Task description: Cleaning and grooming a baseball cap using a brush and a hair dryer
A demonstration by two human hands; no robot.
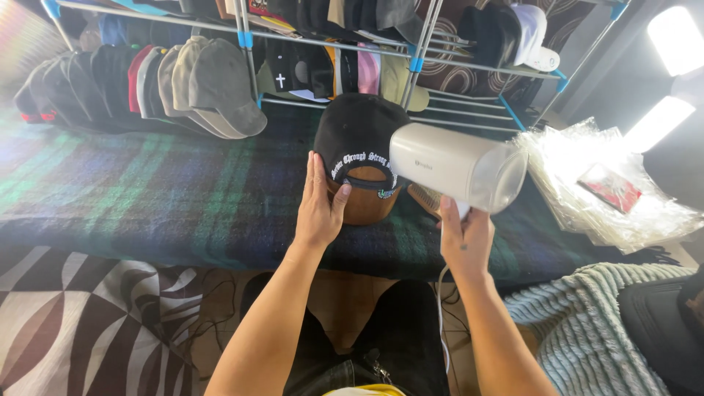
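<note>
Pressing flat against the black cap (359,136), left hand (319,205) open-palmed on its side, cap on a wooden form (367,202) just right of it, right hand (466,238) clenched round a white handheld steamer (458,165), nozzle end just beside the cap's back.

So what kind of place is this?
Likely a home cap-selling or cap-care setup: a rack packed with caps, a cap on a wooden form, a steamer, and clear bags.
</note>
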